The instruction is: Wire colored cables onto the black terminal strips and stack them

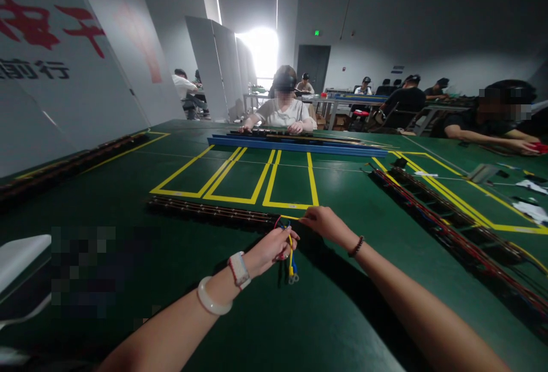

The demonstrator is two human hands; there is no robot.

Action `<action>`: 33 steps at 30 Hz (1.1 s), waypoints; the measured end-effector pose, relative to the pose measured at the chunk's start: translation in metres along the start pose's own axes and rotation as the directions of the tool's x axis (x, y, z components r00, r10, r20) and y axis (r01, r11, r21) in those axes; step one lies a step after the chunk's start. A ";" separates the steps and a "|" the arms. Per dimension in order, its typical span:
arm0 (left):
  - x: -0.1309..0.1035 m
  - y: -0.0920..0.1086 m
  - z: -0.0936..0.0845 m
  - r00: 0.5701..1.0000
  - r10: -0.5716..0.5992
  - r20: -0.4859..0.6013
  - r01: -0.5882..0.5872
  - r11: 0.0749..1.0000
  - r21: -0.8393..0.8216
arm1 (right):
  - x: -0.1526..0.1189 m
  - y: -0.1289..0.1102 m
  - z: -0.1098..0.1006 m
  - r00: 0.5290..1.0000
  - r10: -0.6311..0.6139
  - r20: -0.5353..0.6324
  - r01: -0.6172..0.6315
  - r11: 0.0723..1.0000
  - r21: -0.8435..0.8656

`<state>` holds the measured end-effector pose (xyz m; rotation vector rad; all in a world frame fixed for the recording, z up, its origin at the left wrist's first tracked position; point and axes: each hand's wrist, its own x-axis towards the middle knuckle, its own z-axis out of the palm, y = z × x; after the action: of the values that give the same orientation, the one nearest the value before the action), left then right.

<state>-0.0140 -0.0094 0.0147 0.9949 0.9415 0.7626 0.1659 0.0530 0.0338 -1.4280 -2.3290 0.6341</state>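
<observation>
My left hand [276,246] is closed around a small bundle of wires near the end of a long black strip that looks like a cable chain [214,212]. Yellow and blue wires [291,255] hang below the fingers and end in metal ring terminals [293,279]. A red loop of wire shows just above the hand. To the right, my right hand [323,221] pinches a yellow wire [290,217] that runs out level from the strip's end. The strip lies flat on the green table [240,315].
Yellow tape outlines [233,198] mark the table beyond the strip. More dark strips with red and blue wires [445,226] lie at right, and another strip [81,158] lies far left. Across the table a person [285,112] works behind a blue channel [295,146]. Another person [483,124] sits at right.
</observation>
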 end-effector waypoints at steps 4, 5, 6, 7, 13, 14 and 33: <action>-0.001 0.003 -0.003 0.997 0.000 0.076 -0.002 1.000 0.030 | 0.014 0.024 0.010 0.978 0.008 -0.207 -0.035 0.992 -0.124; 0.000 0.003 -0.004 0.995 -0.003 0.095 0.001 1.000 0.030 | 0.017 0.028 0.013 0.973 -0.009 -0.230 -0.027 0.988 -0.154; 0.000 0.003 -0.004 0.994 -0.008 0.108 0.004 1.000 0.029 | 0.019 0.031 0.017 0.968 -0.030 -0.250 -0.018 0.982 -0.188; 0.001 0.004 -0.005 0.993 -0.013 0.117 0.010 1.000 0.029 | 0.021 0.033 0.020 0.962 -0.052 -0.268 -0.010 0.975 -0.223; 0.005 0.001 -0.007 0.991 -0.035 0.125 0.029 0.998 0.050 | 0.018 0.032 0.028 0.908 -0.235 -0.346 0.047 0.880 -0.473; 0.006 0.000 -0.007 0.992 -0.030 0.125 0.024 0.998 0.051 | 0.015 0.030 0.026 0.884 -0.305 -0.354 0.076 0.842 -0.534; 0.014 -0.010 -0.018 0.979 -0.056 0.197 0.095 0.976 -0.194 | -0.009 0.017 0.013 0.417 -0.904 0.094 0.718 0.265 -0.644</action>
<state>-0.0234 0.0053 -0.0027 0.8320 0.7163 0.6711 0.1761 0.0492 0.0137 -0.1470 -2.6265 -0.6782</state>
